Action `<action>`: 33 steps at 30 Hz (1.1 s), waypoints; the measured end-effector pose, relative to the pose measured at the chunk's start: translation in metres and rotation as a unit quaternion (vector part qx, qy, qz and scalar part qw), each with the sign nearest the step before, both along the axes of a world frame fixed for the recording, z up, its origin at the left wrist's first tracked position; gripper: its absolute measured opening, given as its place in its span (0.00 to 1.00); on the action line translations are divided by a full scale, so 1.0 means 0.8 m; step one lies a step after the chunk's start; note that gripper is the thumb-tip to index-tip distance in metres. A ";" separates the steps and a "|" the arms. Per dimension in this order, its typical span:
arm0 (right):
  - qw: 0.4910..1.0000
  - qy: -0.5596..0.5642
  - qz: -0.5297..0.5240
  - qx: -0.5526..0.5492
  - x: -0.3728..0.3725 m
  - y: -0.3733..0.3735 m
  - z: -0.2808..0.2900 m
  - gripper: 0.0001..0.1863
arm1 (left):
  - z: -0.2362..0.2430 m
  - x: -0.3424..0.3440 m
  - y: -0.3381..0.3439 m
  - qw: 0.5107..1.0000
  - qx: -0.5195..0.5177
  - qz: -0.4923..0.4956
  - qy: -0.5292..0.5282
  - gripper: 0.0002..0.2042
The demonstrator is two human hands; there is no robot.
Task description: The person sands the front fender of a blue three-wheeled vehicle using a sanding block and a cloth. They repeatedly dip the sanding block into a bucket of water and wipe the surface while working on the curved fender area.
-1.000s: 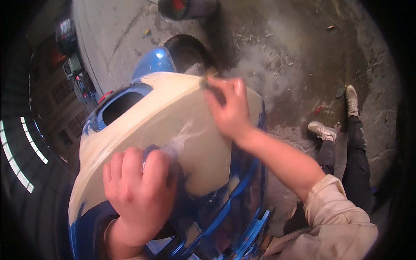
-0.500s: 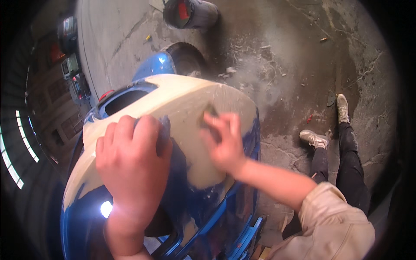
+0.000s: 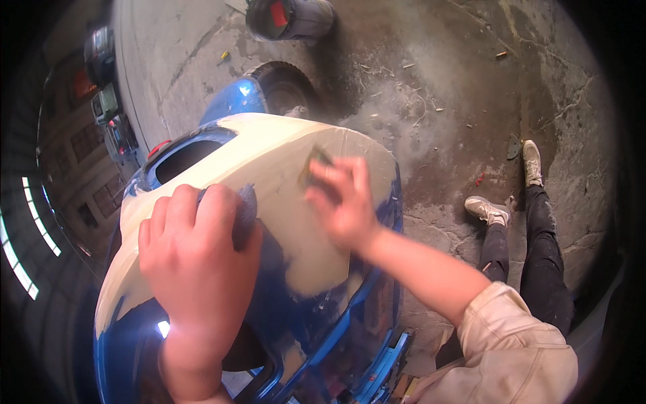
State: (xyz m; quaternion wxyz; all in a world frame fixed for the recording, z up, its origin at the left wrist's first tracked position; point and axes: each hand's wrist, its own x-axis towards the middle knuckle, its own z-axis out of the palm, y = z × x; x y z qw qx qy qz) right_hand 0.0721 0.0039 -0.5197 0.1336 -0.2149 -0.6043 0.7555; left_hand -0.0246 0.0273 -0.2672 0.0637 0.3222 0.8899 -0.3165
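Note:
A blue vehicle body panel [image 3: 114, 353] carries a broad cream filler patch [image 3: 309, 262] with blue showing around it. My left hand [image 3: 198, 259] is closed around a blue pad [image 3: 245, 209], resting over the panel's left half. My right hand [image 3: 340, 209] pinches a thin olive-green pad [image 3: 313, 165] against the cream surface, right of the dark oval opening [image 3: 188, 165] near the top. The right hand is slightly blurred, and the left hand hides much of the pad it holds.
Beyond the panel are a blue fender [image 3: 232, 101], a tire [image 3: 282, 81] and a bucket [image 3: 303, 20] with something red inside. Legs in dark trousers and pale shoes [image 3: 531, 161] are at right on cracked, littered concrete [image 3: 431, 161]. Parked vehicles [image 3: 104, 104] stand at left.
My right hand moved down from the patch's upper edge, then back up slightly over the last half second. My left hand has shifted up and left, still closed on the blue pad.

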 end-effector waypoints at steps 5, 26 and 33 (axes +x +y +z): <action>0.992 -0.117 -0.041 -0.011 -0.073 0.002 -0.071 0.19 | -0.001 -0.001 0.000 1.000 0.008 -0.015 -0.001 0.14; 0.984 -0.168 -0.008 -0.062 -0.062 0.013 -0.073 0.20 | -0.004 -0.004 0.000 1.000 0.001 -0.018 -0.010 0.15; 0.997 -0.053 0.050 -0.014 0.011 0.010 0.007 0.21 | -0.003 -0.003 0.002 1.000 0.009 -0.005 -0.017 0.14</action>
